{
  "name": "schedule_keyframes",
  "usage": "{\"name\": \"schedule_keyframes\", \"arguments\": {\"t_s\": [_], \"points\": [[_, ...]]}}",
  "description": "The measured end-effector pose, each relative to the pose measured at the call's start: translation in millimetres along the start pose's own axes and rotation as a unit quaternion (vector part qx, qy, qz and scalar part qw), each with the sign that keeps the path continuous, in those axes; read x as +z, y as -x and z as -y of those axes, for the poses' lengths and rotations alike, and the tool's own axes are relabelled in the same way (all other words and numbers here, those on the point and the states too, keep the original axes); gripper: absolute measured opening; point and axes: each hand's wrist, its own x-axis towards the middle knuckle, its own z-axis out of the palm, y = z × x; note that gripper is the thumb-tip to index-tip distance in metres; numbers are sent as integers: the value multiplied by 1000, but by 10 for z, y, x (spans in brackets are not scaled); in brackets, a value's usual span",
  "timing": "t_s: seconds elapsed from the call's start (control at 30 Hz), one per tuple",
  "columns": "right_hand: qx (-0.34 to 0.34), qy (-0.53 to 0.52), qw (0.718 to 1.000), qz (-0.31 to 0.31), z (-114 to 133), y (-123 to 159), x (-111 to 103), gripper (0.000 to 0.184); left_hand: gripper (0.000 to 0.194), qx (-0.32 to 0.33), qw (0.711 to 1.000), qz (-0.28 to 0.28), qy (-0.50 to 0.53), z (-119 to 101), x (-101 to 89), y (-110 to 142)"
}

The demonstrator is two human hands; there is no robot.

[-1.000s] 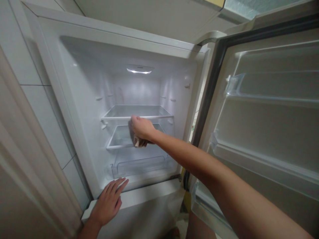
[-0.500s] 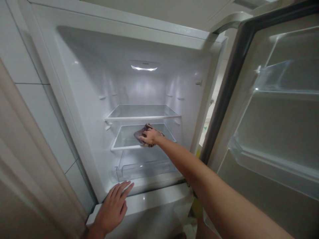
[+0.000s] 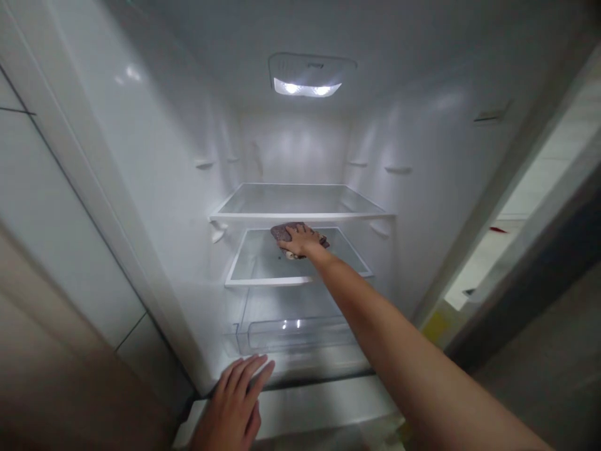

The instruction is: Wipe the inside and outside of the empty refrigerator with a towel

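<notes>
Inside an open fridge, my right hand presses a dark patterned cloth flat onto the lower glass shelf. Its fingers spread over the folded cloth, which bunches out beyond the palm on the right. A small dark speck lies on the glass just left of the cloth. My left hand rests at the fridge's bottom front edge, fingers extended and holding nothing.
Above the cloth is another glass shelf, close over my right hand. A clear drawer sits below. The lit lamp is in the ceiling. A tiled wall runs along the left; the open door stands right.
My view has moved closer into the fridge. My right hand has pushed the cloth deeper toward the back of the shelf. The left hand stays at the front edge.
</notes>
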Motion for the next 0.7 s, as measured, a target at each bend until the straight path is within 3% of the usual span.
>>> {"name": "schedule_keyframes", "arguments": {"t_s": [0.17, 0.33, 0.5, 0.7], "points": [[-26, 9, 999, -33, 424, -321, 117, 77, 87, -3, 1000, 1, 9, -2, -25, -27], [-106, -8, 994, 14, 826, -289, 153, 75, 93, 4, 1000, 9, 2, 13, 1, 0], [-163, -26, 986, 23, 930, 139, 126, 73, 89, 8, 1000, 3, -1, 36, 20, 32], [-186, -37, 982, 15, 672, 917, 44, 72, 85, 33, 999, -24, -5, 48, 15, 20]]}}
